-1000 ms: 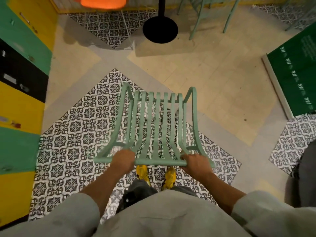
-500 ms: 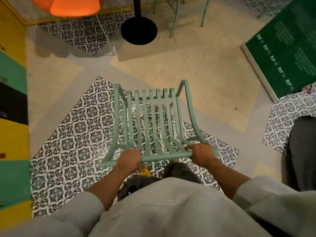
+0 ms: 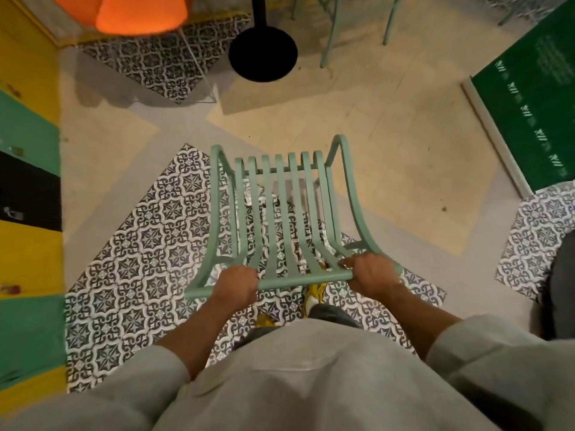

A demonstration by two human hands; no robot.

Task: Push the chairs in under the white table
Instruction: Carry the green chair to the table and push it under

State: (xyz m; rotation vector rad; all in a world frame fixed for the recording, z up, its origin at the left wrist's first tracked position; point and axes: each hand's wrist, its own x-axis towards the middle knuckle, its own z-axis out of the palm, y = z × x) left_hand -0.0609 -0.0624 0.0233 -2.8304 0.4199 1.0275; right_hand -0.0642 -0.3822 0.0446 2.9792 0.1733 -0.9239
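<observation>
your left hand [image 3: 235, 284] and right hand [image 3: 371, 272] are both wrapped around the top rail of the green chair [image 3: 280, 213], which stands over patterned floor tiles [image 3: 146, 244], well short of the black table base [image 3: 263, 54].

The chair [image 3: 280, 213] in my grip is pale mint green, slatted. Under it lies black-and-white ornamental tile [image 3: 140, 259], bordered by beige and grey floor [image 3: 389, 135]. Ahead of my grip sit an orange seat [image 3: 137, 10] and a black round base [image 3: 263, 54]. My sleeves [image 3: 482, 368] are grey.
</observation>
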